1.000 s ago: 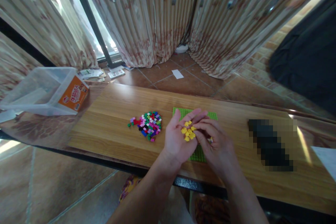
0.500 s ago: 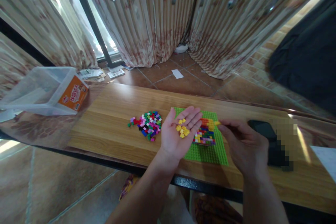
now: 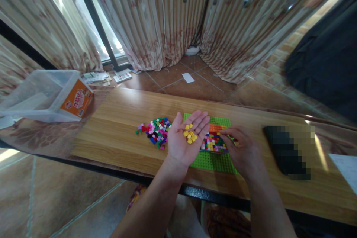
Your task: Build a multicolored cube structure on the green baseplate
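Left hand (image 3: 177, 148), mine: one, palm up, fingers spread, held above the desk and serving as a tray. Small yellow plastic bricks (image 3: 190, 136): a loose cluster, resting in that palm. Right hand (image 3: 245, 150), mine: one, thumb and forefinger brought near each other at the right edge of the brickwork; whether a brick is pinched between them I cannot tell. Rectangular brickwork of many-coloured plastic bricks (image 3: 212, 143): one, orange toward its far side, mixed colours nearer me, set over the bright green studded plastic baseplate (image 3: 214, 163), partly hidden by my hands. Loose pile of small mixed-colour plastic bricks (image 3: 158, 132): one, left of my left hand, on the light-brown wood-grain desk (image 3: 119, 126). Dark oblong item, partly blurred out (image 3: 281, 148): one, right of the baseplate. Handling notes, by my judgement: keep the left palm level and slightly cupped, so no yellow brick rolls off; keep its fingers clear of the edge being worked; square each brick to its neighbours before pressing; press straight down with one fingertip, lightly enough not to shift the adjoining rows.
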{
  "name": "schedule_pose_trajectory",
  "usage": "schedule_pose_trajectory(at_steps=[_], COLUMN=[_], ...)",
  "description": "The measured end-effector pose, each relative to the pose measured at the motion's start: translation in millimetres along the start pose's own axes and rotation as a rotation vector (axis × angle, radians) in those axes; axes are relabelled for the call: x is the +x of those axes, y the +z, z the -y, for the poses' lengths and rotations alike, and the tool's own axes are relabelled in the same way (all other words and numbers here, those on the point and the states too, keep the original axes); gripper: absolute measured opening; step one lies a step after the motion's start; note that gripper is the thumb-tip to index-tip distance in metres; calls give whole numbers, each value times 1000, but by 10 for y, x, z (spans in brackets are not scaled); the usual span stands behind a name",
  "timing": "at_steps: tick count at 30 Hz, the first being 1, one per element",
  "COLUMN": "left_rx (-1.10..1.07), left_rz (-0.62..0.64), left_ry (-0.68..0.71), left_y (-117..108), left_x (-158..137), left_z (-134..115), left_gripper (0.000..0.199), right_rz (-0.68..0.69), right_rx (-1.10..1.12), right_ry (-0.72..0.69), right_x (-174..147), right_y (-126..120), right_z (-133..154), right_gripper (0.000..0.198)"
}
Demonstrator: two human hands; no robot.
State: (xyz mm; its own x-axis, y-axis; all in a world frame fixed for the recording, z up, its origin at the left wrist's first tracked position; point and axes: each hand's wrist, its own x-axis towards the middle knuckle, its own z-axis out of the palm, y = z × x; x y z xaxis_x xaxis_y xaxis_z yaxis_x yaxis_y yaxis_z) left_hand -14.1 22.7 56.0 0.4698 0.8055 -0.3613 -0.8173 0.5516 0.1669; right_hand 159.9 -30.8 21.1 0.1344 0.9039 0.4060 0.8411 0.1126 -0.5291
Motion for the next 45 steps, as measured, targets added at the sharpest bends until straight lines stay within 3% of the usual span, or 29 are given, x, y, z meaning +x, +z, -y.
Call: schedule_pose_trajectory(at_steps=[4,11,17,24,35,45], left_rx=[-4,-1,5,11,3,19], left_rz=[20,35,33,20,36,34], left_ry=[-1,-1,-1,-1,-4,-17], left_y=[-4,-7,-7,-3,-2,1], left_x=[-3,1,1,-3,-4,-30], left_z=[-11,-12,-10,-10,-13,-17], left_gripper=[47,48,47,47,48,49], right_rz=[-34,-100,-151,-160,-174,-140], right_rx=[22,177,208,205,214,222], right_ry=[61,335,551,527,512,538], right_x=[-5,-15,11,24,47,31], right_y=[26,42,66,261,261,276], right_z=[3,4,27,-43,109,46], right_gripper=[17,20,40,58,45,45])
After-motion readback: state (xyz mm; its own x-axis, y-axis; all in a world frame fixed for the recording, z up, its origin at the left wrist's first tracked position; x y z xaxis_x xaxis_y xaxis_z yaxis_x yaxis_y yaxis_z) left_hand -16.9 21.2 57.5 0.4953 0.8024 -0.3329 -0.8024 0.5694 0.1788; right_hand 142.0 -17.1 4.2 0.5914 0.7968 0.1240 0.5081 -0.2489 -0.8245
